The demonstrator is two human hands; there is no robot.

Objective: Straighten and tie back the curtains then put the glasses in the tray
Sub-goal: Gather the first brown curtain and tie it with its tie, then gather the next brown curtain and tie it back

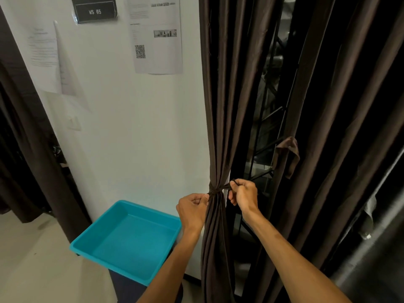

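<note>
A dark brown curtain (220, 95) hangs beside the white wall and is gathered into a tight bunch at waist height by a dark tie-back band (215, 190). My left hand (192, 209) pinches the band's left end against the bunch. My right hand (243, 194) grips the band's right end and holds it taut to the right. A second brown curtain (341, 106) hangs loose on the right, with another tie-back strip (287, 156) dangling from it. A turquoise tray (87, 243) sits low at the left, with nothing in it. No glasses are in view.
A white wall (131, 127) carries printed sheets, a QR code and a sign reading WS 05. Dark metal truss bars (269, 119) show in the gap between the curtains. Another dark curtain (24, 149) hangs at far left. A pale tabletop (43, 274) lies at lower left.
</note>
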